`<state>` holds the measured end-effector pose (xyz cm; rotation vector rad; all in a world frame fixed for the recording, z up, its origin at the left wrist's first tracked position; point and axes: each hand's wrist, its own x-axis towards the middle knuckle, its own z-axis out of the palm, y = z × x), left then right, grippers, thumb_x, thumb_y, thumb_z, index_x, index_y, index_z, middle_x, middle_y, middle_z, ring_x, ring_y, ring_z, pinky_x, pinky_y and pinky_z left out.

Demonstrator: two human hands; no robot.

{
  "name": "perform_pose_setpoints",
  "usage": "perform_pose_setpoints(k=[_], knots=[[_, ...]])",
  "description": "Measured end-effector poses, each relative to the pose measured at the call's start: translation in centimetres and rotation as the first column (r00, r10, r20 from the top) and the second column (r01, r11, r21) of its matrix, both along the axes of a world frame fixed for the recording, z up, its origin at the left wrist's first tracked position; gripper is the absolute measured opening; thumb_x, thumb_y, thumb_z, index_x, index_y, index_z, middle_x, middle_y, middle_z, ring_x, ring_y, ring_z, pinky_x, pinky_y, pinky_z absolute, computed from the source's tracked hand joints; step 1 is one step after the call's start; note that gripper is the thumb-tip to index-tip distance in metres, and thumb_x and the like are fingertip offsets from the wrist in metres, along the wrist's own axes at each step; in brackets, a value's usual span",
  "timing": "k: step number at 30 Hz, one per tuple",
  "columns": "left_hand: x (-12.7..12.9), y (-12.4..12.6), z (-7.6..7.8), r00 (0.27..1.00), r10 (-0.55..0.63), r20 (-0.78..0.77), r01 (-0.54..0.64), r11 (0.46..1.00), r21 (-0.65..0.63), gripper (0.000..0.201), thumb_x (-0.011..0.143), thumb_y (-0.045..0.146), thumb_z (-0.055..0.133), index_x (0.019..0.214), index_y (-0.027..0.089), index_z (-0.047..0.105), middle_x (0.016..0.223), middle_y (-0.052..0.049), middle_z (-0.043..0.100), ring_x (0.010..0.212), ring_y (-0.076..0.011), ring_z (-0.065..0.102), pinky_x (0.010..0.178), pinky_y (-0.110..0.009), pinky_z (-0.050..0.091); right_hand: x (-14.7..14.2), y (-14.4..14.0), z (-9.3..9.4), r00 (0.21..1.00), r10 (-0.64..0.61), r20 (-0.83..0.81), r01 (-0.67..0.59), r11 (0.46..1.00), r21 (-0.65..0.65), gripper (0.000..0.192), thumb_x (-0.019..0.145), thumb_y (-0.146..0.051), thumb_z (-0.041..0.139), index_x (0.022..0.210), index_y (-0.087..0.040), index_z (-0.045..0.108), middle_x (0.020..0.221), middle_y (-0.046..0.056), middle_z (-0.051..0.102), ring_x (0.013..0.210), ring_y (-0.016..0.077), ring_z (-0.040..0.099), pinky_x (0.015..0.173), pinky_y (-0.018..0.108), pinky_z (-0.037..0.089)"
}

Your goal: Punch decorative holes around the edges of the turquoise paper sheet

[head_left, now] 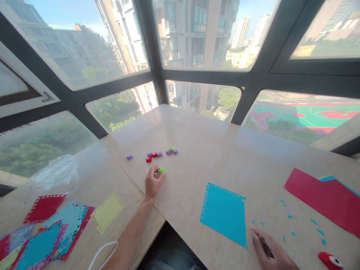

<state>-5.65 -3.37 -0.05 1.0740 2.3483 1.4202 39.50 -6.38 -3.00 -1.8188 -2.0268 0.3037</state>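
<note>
My left hand [153, 185] has its thumb and index finger closed around a small green craft punch [161, 170]. Just beyond it stand several other small craft punches [154, 154] in red, purple and green, with a lone purple punch [129, 157] off to the left. A blue square of paper [224, 214], with holes punched along its left and top edges, lies flat between my hands. Beside its lower right corner rests my right hand [271, 249], fingers curled in and pressed together; what they hold, if anything, is hidden.
A red craft punch [330, 260] sits at the bottom right, near blue paper scraps [320, 231]. Red paper sheets [323, 198] lie at the right. Punched coloured papers [42, 240], a yellow one [108, 213] and a clear plastic bag [57, 172] are at left. Windows border the table.
</note>
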Motion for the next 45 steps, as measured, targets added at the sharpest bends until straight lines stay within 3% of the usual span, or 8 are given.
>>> perform_pose_setpoints(k=[6,10,16,22,26,33,42,45], knots=[[4.9,-0.7,0.3,0.988,-0.15,0.024,0.15,0.989,0.003,0.053,0.076,0.04,0.066,0.123,0.018,0.057,0.112,-0.009,0.07,0.102,-0.0195,0.067,0.083,-0.031,0.054,-2.3,-0.5,1.7,0.995,-0.068,-0.069,0.075,0.992,0.097,0.053,0.087,-0.059,0.042,0.092,-0.021,0.079,0.098,0.008,0.075,0.079,0.0248,0.073,0.061,0.029,0.056],[9.8,-1.3,0.5,0.949,-0.315,0.015,0.315,0.949,0.009,0.047,0.078,0.037,0.067,0.122,0.021,0.058,0.11,-0.007,0.07,0.098,-0.0174,0.067,0.078,-0.029,0.054,-3.2,-0.6,2.7,0.987,-0.054,-0.154,0.065,0.996,0.068,0.049,0.09,-0.053,0.042,0.092,-0.02,0.078,0.095,0.009,0.075,0.081,0.0233,0.073,0.071,0.03,0.056],[18.4,-2.2,2.6,0.777,-0.623,-0.091,0.627,0.778,0.035,0.043,0.082,0.026,0.064,0.124,0.024,0.056,0.109,-0.005,0.069,0.097,-0.0158,0.065,0.083,-0.03,0.055,-3.5,-1.0,3.5,0.93,-0.112,-0.349,0.104,0.994,-0.041,0.044,0.088,-0.053,0.049,0.09,-0.017,0.076,0.091,0.011,0.075,0.078,0.0229,0.072,0.072,0.032,0.056],[24.2,-2.8,3.1,0.608,-0.777,-0.159,0.778,0.624,-0.072,0.052,0.08,0.019,0.064,0.131,0.023,0.052,0.106,-0.008,0.068,0.1,-0.0207,0.064,0.088,-0.039,0.057,-4.5,-1.9,5.3,0.697,-0.261,-0.668,0.157,0.964,-0.213,0.051,0.082,-0.061,0.057,0.096,-0.014,0.073,0.092,0.013,0.074,0.082,0.0237,0.071,0.072,0.031,0.058],[25.9,-3.4,2.6,0.579,-0.804,-0.139,0.798,0.593,-0.105,0.048,0.082,0.021,0.063,0.13,0.021,0.053,0.108,-0.009,0.068,0.103,-0.0235,0.063,0.088,-0.041,0.058,-5.1,-2.3,5.8,0.62,-0.246,-0.745,0.101,0.967,-0.236,0.052,0.081,-0.059,0.062,0.107,-0.015,0.07,0.102,0.013,0.072,0.09,0.0236,0.07,0.077,0.031,0.059],[26.0,-3.6,2.3,0.624,-0.777,-0.082,0.775,0.629,-0.06,0.063,0.077,0.006,0.056,0.137,0.02,0.045,0.11,-0.008,0.067,0.101,-0.0205,0.061,0.088,-0.038,0.058,-6.0,-1.5,5.3,0.652,-0.135,-0.746,0.045,0.989,-0.14,0.043,0.079,-0.051,0.069,0.104,-0.016,0.072,0.095,0.011,0.071,0.077,0.0195,0.069,0.068,0.029,0.059],[26.6,-4.0,1.9,0.68,-0.73,-0.069,0.732,0.681,0.003,0.062,0.086,0.018,0.059,0.143,0.025,0.036,0.112,-0.008,0.066,0.102,-0.0191,0.062,0.089,-0.037,0.058,-6.0,-0.6,5.9,0.591,-0.265,-0.762,0.047,0.954,-0.295,0.049,0.073,-0.053,0.072,0.102,-0.014,0.074,0.1,0.015,0.074,0.089,0.0276,0.073,0.071,0.031,0.061],[26.8,-3.9,1.9,0.655,-0.751,-0.084,0.754,0.657,0.005,0.061,0.087,0.021,0.059,0.144,0.025,0.035,0.113,-0.009,0.066,0.103,-0.0191,0.063,0.09,-0.037,0.058,-5.5,-0.3,6.0,0.592,-0.247,-0.767,0.044,0.96,-0.275,0.047,0.074,-0.053,0.072,0.101,-0.014,0.074,0.1,0.014,0.074,0.087,0.0272,0.073,0.073,0.032,0.061]])
